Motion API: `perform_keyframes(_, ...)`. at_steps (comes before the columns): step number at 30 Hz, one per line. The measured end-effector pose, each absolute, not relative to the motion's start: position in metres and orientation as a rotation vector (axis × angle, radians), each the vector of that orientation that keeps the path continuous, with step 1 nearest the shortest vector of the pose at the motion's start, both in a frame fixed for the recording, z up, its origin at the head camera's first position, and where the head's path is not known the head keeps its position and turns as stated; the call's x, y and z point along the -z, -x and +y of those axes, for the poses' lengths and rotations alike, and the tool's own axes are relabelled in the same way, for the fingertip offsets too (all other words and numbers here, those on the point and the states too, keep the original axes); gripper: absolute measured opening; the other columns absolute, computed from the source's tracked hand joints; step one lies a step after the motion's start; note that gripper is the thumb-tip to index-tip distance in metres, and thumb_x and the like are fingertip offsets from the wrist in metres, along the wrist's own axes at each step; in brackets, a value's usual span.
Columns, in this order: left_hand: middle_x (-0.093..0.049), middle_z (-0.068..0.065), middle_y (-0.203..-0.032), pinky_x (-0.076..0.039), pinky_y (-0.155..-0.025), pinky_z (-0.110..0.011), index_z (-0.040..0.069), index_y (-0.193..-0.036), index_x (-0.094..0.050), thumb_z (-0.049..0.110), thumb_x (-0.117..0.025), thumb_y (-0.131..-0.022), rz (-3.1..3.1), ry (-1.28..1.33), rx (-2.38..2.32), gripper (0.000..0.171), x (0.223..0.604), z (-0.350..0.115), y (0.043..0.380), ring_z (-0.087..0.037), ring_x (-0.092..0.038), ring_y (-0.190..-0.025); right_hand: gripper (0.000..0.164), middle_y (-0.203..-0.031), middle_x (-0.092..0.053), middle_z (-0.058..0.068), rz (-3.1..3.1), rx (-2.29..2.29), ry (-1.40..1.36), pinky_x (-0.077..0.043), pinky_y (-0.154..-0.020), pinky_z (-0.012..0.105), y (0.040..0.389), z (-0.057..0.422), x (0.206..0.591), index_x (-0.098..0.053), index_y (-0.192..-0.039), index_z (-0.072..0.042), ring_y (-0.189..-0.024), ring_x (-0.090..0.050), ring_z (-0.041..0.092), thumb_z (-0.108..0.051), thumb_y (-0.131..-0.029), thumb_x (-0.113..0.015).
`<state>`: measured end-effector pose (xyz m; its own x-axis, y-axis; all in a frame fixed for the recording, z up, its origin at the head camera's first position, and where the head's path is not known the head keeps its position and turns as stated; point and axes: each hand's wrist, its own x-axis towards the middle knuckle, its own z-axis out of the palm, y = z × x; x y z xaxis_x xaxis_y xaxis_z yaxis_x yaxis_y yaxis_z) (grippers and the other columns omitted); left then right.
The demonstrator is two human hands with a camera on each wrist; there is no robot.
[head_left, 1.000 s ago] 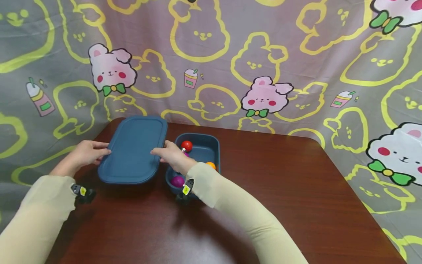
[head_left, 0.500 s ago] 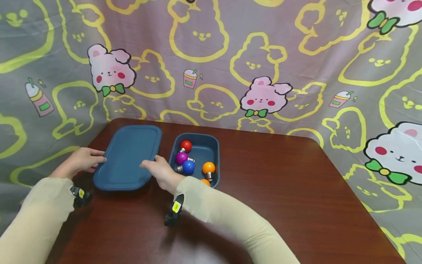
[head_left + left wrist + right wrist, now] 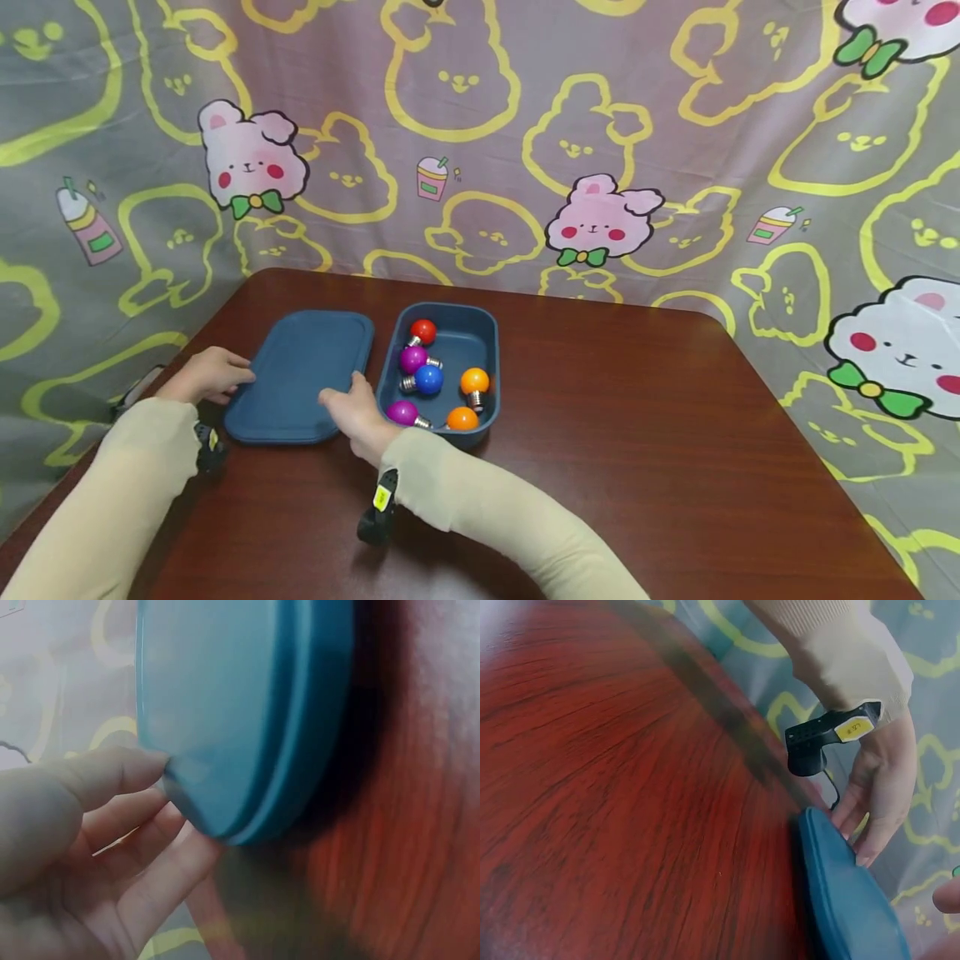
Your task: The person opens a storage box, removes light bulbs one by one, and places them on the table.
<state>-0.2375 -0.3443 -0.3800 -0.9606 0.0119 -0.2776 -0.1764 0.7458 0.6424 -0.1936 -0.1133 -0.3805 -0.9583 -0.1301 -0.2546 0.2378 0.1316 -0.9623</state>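
Note:
A blue rounded rectangular lid [image 3: 300, 375] is low over the left part of the table, nearly flat. My left hand [image 3: 210, 373] pinches its left edge; in the left wrist view the thumb [image 3: 131, 772] is on the upper face and the other fingers are at the rim. At the right edge is my right hand [image 3: 362, 417], thumb over the lid and fingers at the rim, partly hidden. Beside it stands a blue box [image 3: 491, 342] holding small light bulbs: a red bulb [image 3: 423, 331], a blue bulb [image 3: 429, 379], two purple and two orange.
The brown wooden table [image 3: 637, 433] extends to the right of the box. A patterned curtain [image 3: 480, 167] hangs behind and along the sides. Black wrist cameras [image 3: 377, 508] hang below my sleeves.
Both hands have lowered the lid toward the table, and its tilt has flattened. My right hand has moved off the box, so the bulbs show. The box has stayed put.

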Motion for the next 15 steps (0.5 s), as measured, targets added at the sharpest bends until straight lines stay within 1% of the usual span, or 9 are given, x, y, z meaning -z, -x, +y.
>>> perform_keyframes(6, -0.055, -0.036, -0.104, -0.054, -0.062, -0.038, -0.026, -0.116, -0.043, 0.005, -0.057, -0.085, 2.712, 0.151, -0.95, 0.046, 0.376, -0.336, 0.241, -0.041, -0.06, -0.087, 0.074, -0.144, -0.028, 0.016, 2.109, 1.925, -0.163, -0.025, -0.103, 0.038, 0.197, -0.118, 0.38, -0.03, -0.141, 0.0, -0.132, -0.024, 0.027, -0.007, -0.074, -0.06)
perform_keyframes(10, -0.055, -0.037, -0.105, -0.054, -0.061, -0.037, -0.025, -0.113, -0.046, 0.005, -0.058, -0.085, 2.751, 0.16, -0.888, 0.043, 0.373, -0.33, 0.242, -0.044, -0.06, -0.088, 0.076, -0.146, -0.024, 0.018, 2.166, 1.88, -0.183, -0.023, -0.104, 0.038, 0.198, -0.12, 0.38, -0.03, -0.141, 0.0, -0.133, -0.021, 0.028, -0.009, -0.073, -0.061)
perform_keyframes(12, -0.055, -0.037, -0.105, -0.054, -0.06, -0.037, -0.025, -0.113, -0.047, 0.004, -0.057, -0.084, 2.76, 0.164, -0.865, 0.042, 0.373, -0.327, 0.241, -0.042, -0.06, -0.087, 0.076, -0.146, -0.024, 0.019, 2.196, 1.85, -0.187, -0.023, -0.104, 0.039, 0.198, -0.12, 0.379, -0.031, -0.141, 0.001, -0.133, -0.02, 0.029, -0.01, -0.073, -0.062)
perform_keyframes(15, -0.056, -0.035, -0.102, -0.054, -0.059, -0.035, -0.024, -0.112, -0.049, 0.003, -0.057, -0.084, 2.771, 0.167, -0.832, 0.04, 0.371, -0.324, 0.239, -0.037, -0.061, -0.081, 0.075, -0.146, -0.023, 0.02, 2.221, 1.824, -0.182, -0.022, -0.105, 0.039, 0.197, -0.12, 0.379, -0.032, -0.139, 0.003, -0.134, -0.019, 0.029, -0.011, -0.072, -0.062)
